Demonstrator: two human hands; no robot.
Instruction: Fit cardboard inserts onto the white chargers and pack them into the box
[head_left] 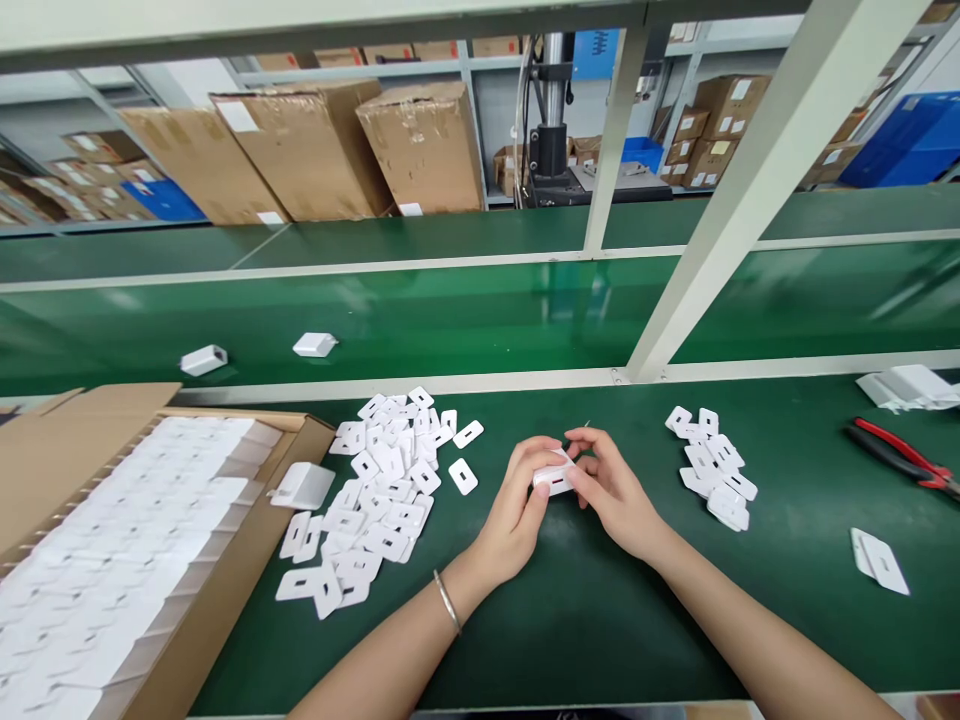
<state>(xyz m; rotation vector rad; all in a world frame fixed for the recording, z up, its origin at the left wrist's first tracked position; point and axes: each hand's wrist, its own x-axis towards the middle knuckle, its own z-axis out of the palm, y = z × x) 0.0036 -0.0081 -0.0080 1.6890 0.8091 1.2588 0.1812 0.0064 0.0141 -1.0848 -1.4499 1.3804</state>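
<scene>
My left hand [517, 510] is closed round a small white housing [553, 480] above the green table [570, 620]. Its slotted end faces me. My right hand [611, 490] pinches the same housing from the other side, thumb on its right edge. To the left lies a large heap of white slotted plates [386, 480], with two loose plates near its right side. A smaller pile of such plates [712, 465] rests right of my hands. One white housing [304, 486] stands between the box and the heap.
An open cardboard box [217, 600] of white housings fills the left. Red-handled pliers [900, 455], white plates [879, 562] and white housings [907, 387] lie right. Two housings sit on the green belt [450, 320] behind. A slanted white post [772, 190] rises behind the table.
</scene>
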